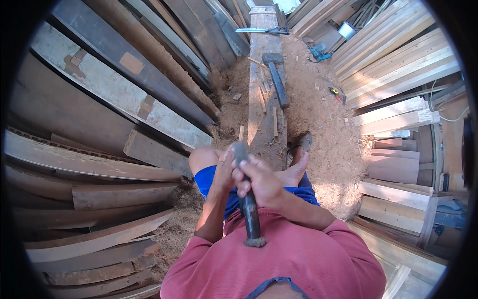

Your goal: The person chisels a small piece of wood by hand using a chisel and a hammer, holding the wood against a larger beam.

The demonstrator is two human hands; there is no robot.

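In both hands, above my lap, is a chisel (251, 219) with a dark round handle. The handle's frayed end points toward my chest, and its grey upper part points away from me. My right hand (261, 182) is closed around the middle of it. My left hand (225, 170) is closed against its upper part on the left side; some of those fingers are hidden. Beyond my hands, a hammer (276, 82) with a blocky head and dark handle lies on a long wooden bench (259, 124). Thin wood strips (262, 97) and shavings lie beside the hammer.
A long metal blade (261, 31) lies across the bench's far end. Stacked boards (109, 94) crowd the left, and pale planks (393, 65) line the right. On the sawdust floor (323, 129) are a teal power tool (319, 53) and a small yellow-and-red tool (337, 94).
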